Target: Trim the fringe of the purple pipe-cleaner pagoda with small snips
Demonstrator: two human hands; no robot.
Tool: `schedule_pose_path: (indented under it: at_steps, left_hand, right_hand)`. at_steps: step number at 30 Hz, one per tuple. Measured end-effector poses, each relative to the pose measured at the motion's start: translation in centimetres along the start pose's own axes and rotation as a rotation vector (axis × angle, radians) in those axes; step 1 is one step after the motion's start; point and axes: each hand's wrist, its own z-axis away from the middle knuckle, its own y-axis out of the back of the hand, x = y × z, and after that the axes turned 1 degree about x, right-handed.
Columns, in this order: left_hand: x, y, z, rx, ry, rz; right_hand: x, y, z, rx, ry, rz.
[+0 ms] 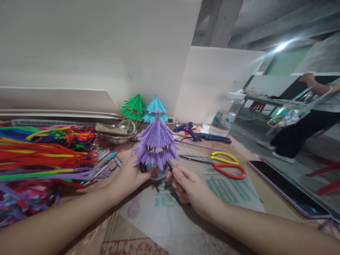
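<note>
A purple pipe-cleaner tree [157, 136] with two drooping tiers stands upright in front of me. My left hand [130, 175] is closed around its base from the left; the fingers are partly hidden behind the lower tier. Pinched in my right hand [187, 184] is a thin dark tool [169, 165], its tip at the lower right edge of the purple tree. The tool's exact kind is too small to make out. Just beyond the right hand lie scissors [212, 162] with one yellow and one red handle.
Behind stand a green tree [135, 106] and a light blue tree [156, 104]. Pipe cleaners [45, 156] heap at left beside a metal bowl [114, 136]. A glue gun [187, 129], pliers [214, 137], water bottle [225, 113] and phone [287, 187] lie rightward. A person [305, 117] stands beyond.
</note>
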Motion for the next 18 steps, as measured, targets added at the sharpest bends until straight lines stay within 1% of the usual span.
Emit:
schedule_pose_path:
  at_steps: [5, 11, 18]
  left_hand:
    - [-0.2, -0.08, 0.04, -0.003, 0.0, 0.007]
    - [-0.46, -0.18, 0.06, -0.042, -0.005, -0.006]
    - [-0.14, -0.03, 0.03, -0.017, 0.008, 0.03]
  right_hand:
    - [0.0, 0.05, 0.05, -0.006, 0.002, -0.002]
    - [-0.09, 0.09, 0.03, 0.017, -0.015, 0.008]
    - [-0.04, 0.11, 0.2, -0.018, -0.033, -0.043]
